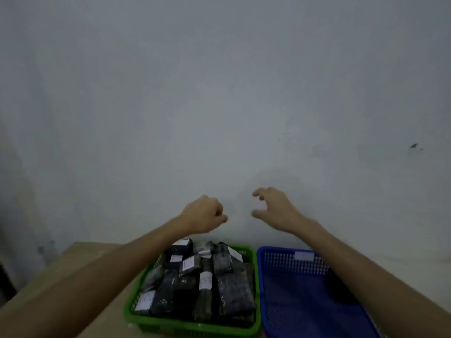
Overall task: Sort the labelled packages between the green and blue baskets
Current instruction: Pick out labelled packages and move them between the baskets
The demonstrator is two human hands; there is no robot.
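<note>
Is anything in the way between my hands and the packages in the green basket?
Nothing visible is. The left hand and right hand are raised, holding nothing. The dark labelled packages lie uncovered in the open-topped green basket, beside the blue basket.

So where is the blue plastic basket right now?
In the head view, the blue plastic basket sits low on the right, on the table right beside the green plastic basket full of dark packages, under the right arm.

Dark speckled packages [227, 293] (white labels) fill a green basket [192, 325] beside a blue basket [280, 289] on a tan table [80, 259]
</note>
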